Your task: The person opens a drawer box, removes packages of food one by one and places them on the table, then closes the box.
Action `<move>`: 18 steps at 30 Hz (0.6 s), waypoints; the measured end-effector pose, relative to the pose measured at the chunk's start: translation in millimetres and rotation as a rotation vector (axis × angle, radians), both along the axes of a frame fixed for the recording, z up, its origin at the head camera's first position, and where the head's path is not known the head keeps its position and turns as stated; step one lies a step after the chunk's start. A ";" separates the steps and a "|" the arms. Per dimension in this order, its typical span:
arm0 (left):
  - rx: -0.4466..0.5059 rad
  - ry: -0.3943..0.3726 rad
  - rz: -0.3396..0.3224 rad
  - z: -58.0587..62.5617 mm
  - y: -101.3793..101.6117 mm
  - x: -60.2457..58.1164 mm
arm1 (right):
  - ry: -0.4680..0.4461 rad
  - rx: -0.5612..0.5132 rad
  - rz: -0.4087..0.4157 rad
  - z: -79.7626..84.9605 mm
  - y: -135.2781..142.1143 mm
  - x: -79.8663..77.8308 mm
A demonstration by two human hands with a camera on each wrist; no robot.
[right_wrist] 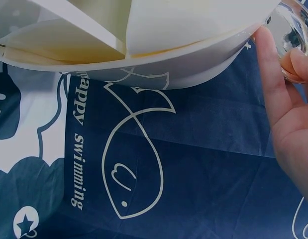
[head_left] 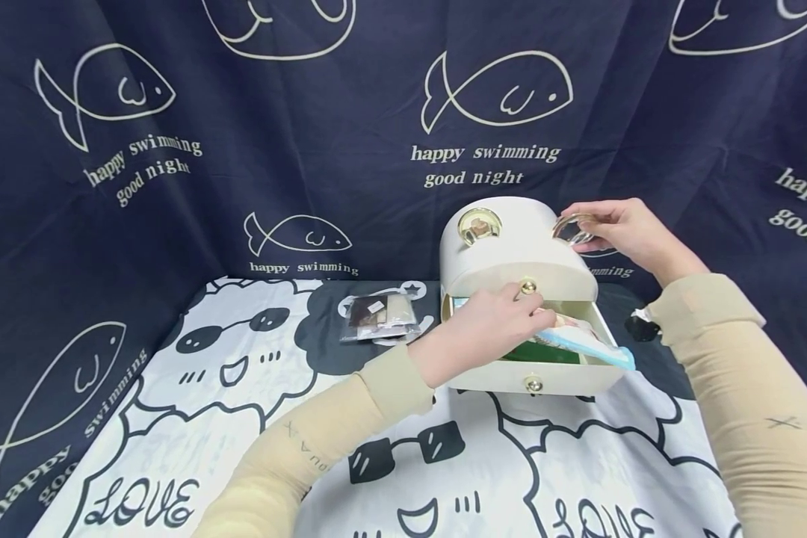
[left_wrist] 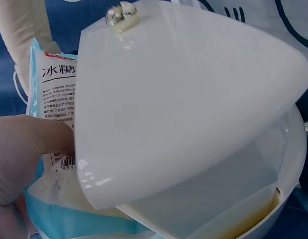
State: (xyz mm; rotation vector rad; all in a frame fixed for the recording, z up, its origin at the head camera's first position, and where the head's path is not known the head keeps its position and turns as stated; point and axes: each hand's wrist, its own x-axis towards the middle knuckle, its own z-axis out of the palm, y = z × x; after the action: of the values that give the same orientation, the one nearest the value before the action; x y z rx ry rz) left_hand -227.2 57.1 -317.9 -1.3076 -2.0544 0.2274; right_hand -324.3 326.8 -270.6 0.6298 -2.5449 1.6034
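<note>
A white rounded box stands on the table's right half, its lower drawer pulled out. A blue-edged printed bag of rock sugar lies slanted in the drawer, one end sticking out over the right front corner. My left hand grips the bag below the upper front with its gold knob; its fingers press on the printed side in the left wrist view. With fingers and thumb, my right hand holds the shiny round gold ear on the box's right side.
A matching gold ear is on the box's left. Flat clear packets lie left of the box, and a small black item sits to its right. Behind the patterned tablecloth hangs a dark blue fish-print curtain.
</note>
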 end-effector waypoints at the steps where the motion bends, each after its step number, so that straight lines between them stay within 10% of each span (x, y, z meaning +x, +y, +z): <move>1: 0.007 0.015 -0.007 -0.1 -1.1 1.3 | 0.001 0.002 -0.001 -0.1 0.1 -0.1; 18: 0.091 0.069 -0.046 -0.9 -10.7 7.2 | 0.014 -0.009 0.019 -0.4 0.4 -0.5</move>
State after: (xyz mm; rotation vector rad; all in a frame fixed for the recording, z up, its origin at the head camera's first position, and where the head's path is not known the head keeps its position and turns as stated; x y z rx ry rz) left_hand -220.0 46.4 -318.7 -1.2721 -1.9520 0.1543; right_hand -324.9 327.1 -271.1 0.6639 -2.5273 1.6098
